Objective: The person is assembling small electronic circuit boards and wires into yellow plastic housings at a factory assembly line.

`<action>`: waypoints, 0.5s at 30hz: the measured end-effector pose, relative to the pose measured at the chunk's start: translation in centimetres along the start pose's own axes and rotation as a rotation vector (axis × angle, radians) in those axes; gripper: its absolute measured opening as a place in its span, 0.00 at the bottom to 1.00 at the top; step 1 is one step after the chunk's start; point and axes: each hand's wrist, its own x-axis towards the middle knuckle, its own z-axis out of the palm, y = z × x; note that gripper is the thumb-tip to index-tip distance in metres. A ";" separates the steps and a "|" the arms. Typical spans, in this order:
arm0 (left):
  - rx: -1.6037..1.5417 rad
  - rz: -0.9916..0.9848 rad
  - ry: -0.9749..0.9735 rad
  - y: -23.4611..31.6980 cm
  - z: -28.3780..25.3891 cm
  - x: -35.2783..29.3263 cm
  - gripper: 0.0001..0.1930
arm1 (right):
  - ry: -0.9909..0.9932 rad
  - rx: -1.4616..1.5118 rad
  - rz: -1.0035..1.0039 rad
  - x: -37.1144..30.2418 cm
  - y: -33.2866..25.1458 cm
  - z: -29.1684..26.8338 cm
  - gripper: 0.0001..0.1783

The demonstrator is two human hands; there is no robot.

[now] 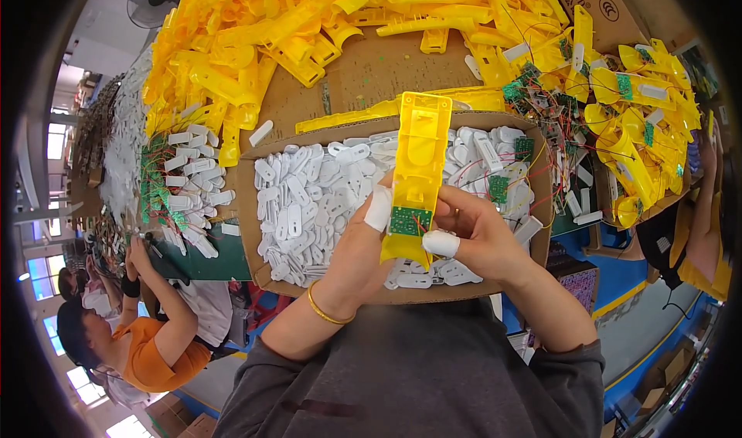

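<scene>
Both hands hold a long yellow plastic housing (421, 148) upright over a cardboard box (541, 183). A green circuit board (410, 220) with red wires sits in its lower part. My left hand (363, 241), with white tape on the thumb and a gold bangle at the wrist, grips the housing's left edge. My right hand (483, 241), its thumb also taped white, is closed on the right edge beside the board. The fingers behind the housing are partly hidden. Below lie many white plastic covers (297, 214), filling the box.
Yellow housings (224, 75) are heaped at the back. Wired boards (533, 90) tangle at the right, beside a box of yellow housings with boards (630, 152). White pieces and green boards (158, 183) lie at the left. A co-worker in orange (158, 353) sits there.
</scene>
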 end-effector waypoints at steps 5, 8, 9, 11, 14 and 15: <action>0.383 0.115 0.071 -0.1 1.2 -0.8 0.24 | 0.272 -0.027 0.028 -0.9 -3.1 -1.1 0.25; 0.767 0.275 0.051 2.4 -1.2 -1.6 0.21 | 0.629 -0.088 -0.311 -2.3 -9.6 -6.9 0.22; 0.910 0.291 0.028 3.7 -2.1 -2.0 0.19 | 0.632 -0.123 -0.387 -3.4 -12.0 -10.7 0.18; 1.131 0.329 0.038 6.6 -4.3 -1.4 0.16 | 0.771 -0.293 -0.504 -6.3 -17.5 -17.4 0.19; 1.365 0.338 0.351 11.4 -6.4 2.0 0.13 | 1.192 -0.757 -0.554 -8.3 -20.2 -19.3 0.26; 1.400 0.397 0.430 13.2 -8.4 3.4 0.13 | 1.163 -0.879 -0.622 -8.1 -19.7 -18.6 0.27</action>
